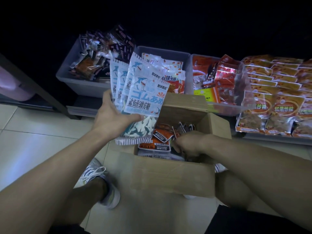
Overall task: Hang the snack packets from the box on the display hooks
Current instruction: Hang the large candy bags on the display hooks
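Observation:
My left hand (113, 115) grips a fanned stack of several white-and-blue shark gummy packets (141, 92), held upright above the left rim of an open cardboard box (168, 176) on the floor. My right hand (187, 144) reaches down into the box with curled fingers among small orange-and-black snack packets (160, 137). Whether it holds one is hidden by the hand itself. No display hooks are in view.
Grey bins (81, 81) of dark and red snack packets stand behind the box. Rows of orange packets (276, 98) lie at the right. A dark shelf post (50, 100) stands at the left. My shoe (104, 186) rests on the white tiled floor beside the box.

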